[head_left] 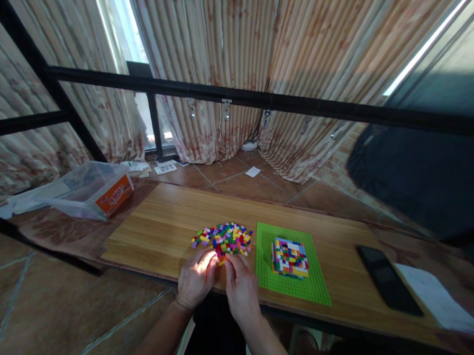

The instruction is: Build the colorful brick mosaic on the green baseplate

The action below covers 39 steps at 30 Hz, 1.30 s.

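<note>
The fingers of my left hand and right hand meet a pile of loose bricks.
Each hand's fingers bunch together at the pile's near edge; whether they clamp a brick, I cannot tell. The pile spreads just beyond them, its long axis running left to right, thinning leftward, single bricks pointing every way. Right of it on the wood-grain tabletop, a green baseplate carries a squarish brick block. Beyond stretch tiled floor and striped curtains.
</note>
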Tool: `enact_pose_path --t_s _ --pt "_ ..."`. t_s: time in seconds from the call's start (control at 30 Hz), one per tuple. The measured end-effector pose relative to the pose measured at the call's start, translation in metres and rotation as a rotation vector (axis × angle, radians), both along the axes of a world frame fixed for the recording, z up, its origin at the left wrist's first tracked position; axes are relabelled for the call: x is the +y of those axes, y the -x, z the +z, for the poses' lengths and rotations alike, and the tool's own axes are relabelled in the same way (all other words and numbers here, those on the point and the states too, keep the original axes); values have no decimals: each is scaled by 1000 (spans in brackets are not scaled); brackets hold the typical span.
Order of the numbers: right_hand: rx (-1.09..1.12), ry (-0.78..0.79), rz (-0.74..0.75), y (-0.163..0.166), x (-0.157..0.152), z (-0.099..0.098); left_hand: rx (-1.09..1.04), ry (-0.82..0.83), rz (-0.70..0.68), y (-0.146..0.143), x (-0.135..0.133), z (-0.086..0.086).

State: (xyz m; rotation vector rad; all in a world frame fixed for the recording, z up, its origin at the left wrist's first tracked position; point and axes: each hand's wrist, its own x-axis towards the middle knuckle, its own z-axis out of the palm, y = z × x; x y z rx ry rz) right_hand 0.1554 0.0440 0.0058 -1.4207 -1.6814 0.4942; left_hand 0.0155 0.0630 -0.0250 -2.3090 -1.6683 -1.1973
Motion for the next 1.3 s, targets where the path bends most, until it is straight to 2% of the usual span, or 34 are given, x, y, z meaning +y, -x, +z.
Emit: enact_pose_path --t_s 0.13,0.27,0.4,0.53,0.93,1.1,1.3 --pt "49 -17 -53 -29 -14 2 19 0 18 -1 0 -1" --pt "43 2 -168 -73 -23 -1 27 4 24 -1 1 -1" --pt "7 -14 -302 -116 -26 0 28 0 20 0 1 -1" --pt "-79 12 -383 -140 -21 4 40 -16 22 0 1 -1" --pt "-603 13 -412 -141 -5 20 52 -9 21 0 1 1" --pt "-634 33 -398 -140 1 25 44 -14 9 0 2 1" --pt "-587 -3 -350 -145 3 18 39 -28 11 -1 2 3"
